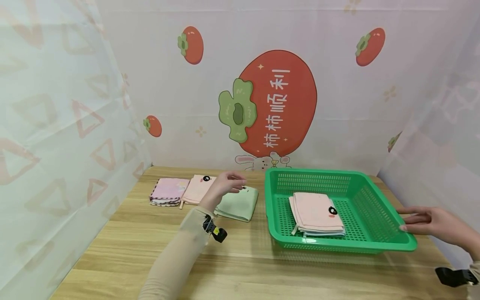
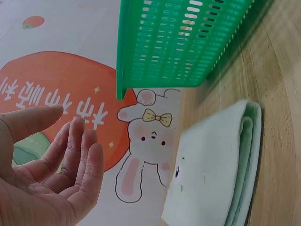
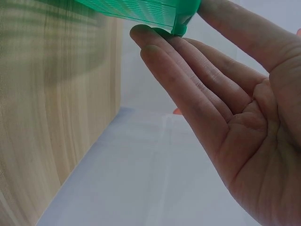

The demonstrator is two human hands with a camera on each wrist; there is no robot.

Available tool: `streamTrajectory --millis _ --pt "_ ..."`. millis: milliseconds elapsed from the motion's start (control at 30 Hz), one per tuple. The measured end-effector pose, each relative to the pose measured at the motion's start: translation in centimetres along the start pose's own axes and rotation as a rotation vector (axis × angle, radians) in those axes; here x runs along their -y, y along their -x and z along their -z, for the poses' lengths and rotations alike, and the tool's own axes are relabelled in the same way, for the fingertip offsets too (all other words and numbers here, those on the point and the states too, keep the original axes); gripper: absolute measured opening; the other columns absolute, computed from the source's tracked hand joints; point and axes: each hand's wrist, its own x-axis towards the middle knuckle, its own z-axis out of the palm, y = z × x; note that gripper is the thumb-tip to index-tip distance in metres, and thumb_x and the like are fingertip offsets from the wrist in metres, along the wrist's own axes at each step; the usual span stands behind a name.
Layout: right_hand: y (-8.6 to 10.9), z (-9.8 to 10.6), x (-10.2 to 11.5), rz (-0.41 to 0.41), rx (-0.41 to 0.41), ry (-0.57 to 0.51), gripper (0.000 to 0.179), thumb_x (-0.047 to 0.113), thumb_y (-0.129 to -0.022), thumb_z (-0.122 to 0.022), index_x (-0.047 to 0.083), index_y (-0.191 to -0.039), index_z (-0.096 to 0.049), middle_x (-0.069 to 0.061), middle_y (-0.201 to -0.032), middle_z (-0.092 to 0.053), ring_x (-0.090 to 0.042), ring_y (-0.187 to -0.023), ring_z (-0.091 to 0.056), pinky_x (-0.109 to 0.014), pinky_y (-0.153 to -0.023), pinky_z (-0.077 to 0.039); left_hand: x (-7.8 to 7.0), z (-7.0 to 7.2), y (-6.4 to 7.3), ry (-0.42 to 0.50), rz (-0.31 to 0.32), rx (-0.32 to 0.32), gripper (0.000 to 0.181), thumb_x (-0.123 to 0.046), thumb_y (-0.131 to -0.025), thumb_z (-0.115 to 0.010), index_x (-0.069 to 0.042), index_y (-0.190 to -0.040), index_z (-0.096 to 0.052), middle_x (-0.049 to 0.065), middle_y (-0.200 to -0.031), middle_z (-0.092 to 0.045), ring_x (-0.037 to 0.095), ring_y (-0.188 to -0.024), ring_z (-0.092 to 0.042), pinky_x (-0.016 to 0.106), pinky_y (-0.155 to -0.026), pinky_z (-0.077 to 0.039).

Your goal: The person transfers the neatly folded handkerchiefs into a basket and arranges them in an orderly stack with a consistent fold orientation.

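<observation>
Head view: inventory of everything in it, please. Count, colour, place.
basket: 1, green, right side
upper cloth: at least 1, pink, in basket
lower cloth: at least 1, pale blue edge, under upper cloth
purple cloth: 1, purple, table's left
pink cloth: 1, pink, beside purple cloth
green cloth: 1, pale green, left of basket
table: 1, light wood, underneath
backdrop: count unclear, white, red prints, behind
wrist devices: 2, black, one per wrist
sleeves: 2, beige, both arms
left grip: 1, bare, near green cloth
right grip: 1, bare, holding basket's right rim
</observation>
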Motion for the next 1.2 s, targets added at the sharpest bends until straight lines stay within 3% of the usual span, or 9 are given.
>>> streamTrajectory --millis 333,800,1200 --pt "0.1 -0.1 -0.2 -0.006 0.004 -0.009 0.068 0.034 -0.092 -0.061 -0.014 -0.135 -0.039 -0.032 -0.115 -0.06 0.012 -0.08 -0.058 -0.033 -0.069 -0.056 1.2 2.2 0.5 -0.021 0.003 -0.058 0.024 -0.015 -0.087 -0.067 -0.001 -0.107 -0.064 0.014 -0.101 -0.066 0.023 -0.087 -0.066 0.04 -0.086 -0.055" --pt "0.3 -0.1 0.1 -0.016 0.006 -0.026 0.069 0.033 -0.092 -0.061 -0.016 -0.135 -0.038 -0.032 -0.114 -0.061 0.01 -0.079 -0.059 -0.036 -0.07 -0.056 2.7 4.7 0.6 -0.045 0.016 -0.127 0.029 -0.015 -0.088 -0.066 0.001 -0.111 -0.062 0.014 -0.103 -0.066 0.038 -0.102 -0.062 0.044 -0.088 -0.053" --pt "0.2 -0.1 0.4 -0.003 -0.013 -0.003 0.069 0.034 -0.091 -0.062 -0.014 -0.134 -0.041 -0.032 -0.115 -0.06 0.012 -0.079 -0.057 -0.036 -0.068 -0.056 4.0 7.3 1.4 -0.079 0.031 -0.163 0.031 -0.019 -0.089 -0.066 0.0 -0.112 -0.061 0.018 -0.115 -0.062 0.036 -0.106 -0.062 0.043 -0.09 -0.053"
